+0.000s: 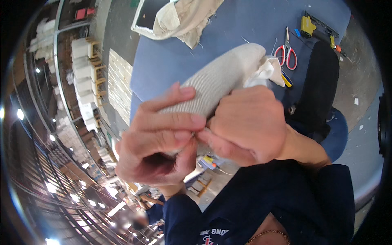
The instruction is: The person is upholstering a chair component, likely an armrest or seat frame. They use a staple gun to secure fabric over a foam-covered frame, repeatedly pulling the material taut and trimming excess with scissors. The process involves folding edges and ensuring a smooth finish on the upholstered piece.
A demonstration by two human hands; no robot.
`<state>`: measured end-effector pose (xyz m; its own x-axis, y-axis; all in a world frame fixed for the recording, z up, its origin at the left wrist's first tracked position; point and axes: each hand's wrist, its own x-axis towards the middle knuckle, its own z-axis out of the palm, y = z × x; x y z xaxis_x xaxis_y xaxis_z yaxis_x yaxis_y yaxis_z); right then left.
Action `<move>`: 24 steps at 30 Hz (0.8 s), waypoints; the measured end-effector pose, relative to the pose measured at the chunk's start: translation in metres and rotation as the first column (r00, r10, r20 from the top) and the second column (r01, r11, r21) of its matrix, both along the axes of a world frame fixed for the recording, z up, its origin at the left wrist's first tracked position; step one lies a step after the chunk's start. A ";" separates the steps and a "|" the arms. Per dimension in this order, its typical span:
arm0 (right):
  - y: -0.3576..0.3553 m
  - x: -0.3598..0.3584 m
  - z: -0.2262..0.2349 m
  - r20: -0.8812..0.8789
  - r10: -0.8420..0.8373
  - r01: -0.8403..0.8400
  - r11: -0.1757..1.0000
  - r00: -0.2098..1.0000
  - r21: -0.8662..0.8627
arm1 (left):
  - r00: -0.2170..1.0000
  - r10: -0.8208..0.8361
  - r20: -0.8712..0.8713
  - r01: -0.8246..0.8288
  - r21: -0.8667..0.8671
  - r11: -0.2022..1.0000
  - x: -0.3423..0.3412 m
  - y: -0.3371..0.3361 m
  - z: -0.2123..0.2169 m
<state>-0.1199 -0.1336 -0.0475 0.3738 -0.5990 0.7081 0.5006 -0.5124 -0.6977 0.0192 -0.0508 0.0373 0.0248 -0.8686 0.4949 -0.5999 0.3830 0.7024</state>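
Note:
A long, rounded pad (218, 75) covered in beige ribbed fabric is held up before me, slanting up to the right. My left hand (159, 139) is closed at its near end, some fingers lying along the cover and the thumb pinching against a fingertip. Right beside it, my right hand (249, 124) is curled into a fist at the pad's near edge, its thumb meeting the left fingertips. Whatever is between the pinched fingertips is too small to make out. Loose pale cloth and white material (265, 73) stick out past my right knuckles.
On the blue-grey table (171, 61) lie red-handled scissors (286, 53), a yellow-handled tool (286, 79) and a yellow-and-black staple gun (314, 26). A pale frame (141, 30) with beige cloth is at the far edge. A long black object (320, 77) stands right. Chairs (83, 61) are stacked left.

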 end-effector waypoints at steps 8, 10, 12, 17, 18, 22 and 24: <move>0.011 -0.006 0.001 -0.040 -0.050 0.054 0.992 0.998 0.113 | 0.990 0.086 0.110 -0.085 -0.013 0.996 -0.003 0.001 0.002; 0.018 -0.010 0.005 -0.042 -0.048 0.056 0.976 0.998 0.213 | 0.988 0.088 0.130 -0.088 -0.005 0.996 0.003 0.001 0.005; 0.018 -0.011 0.002 -0.045 -0.054 0.063 0.975 0.998 0.214 | 0.985 0.088 0.150 -0.090 0.008 0.996 0.005 0.000 0.008; 0.017 -0.002 -0.003 -0.017 -0.090 0.092 0.985 0.996 0.143 | 0.974 0.112 0.197 -0.121 0.031 0.992 0.004 0.000 0.010; 0.017 -0.003 -0.003 -0.018 -0.093 0.095 0.985 0.996 0.146 | 0.977 0.102 0.185 -0.108 0.026 0.994 0.005 0.000 0.009; 0.022 -0.002 -0.002 0.018 0.061 -0.064 0.928 0.998 0.368 | 0.981 0.102 0.165 -0.106 0.014 0.994 0.006 0.002 0.009; 0.023 0.001 -0.004 0.052 0.102 -0.114 0.906 0.993 0.408 | 0.979 0.112 0.170 -0.117 0.021 0.993 0.007 0.003 0.010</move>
<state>-0.1187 -0.1107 -0.0517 0.4360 -0.7956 0.4207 0.5595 -0.1266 -0.8191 0.0260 -0.0480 0.0472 0.0439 -0.8799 0.4732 -0.7491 0.2843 0.5983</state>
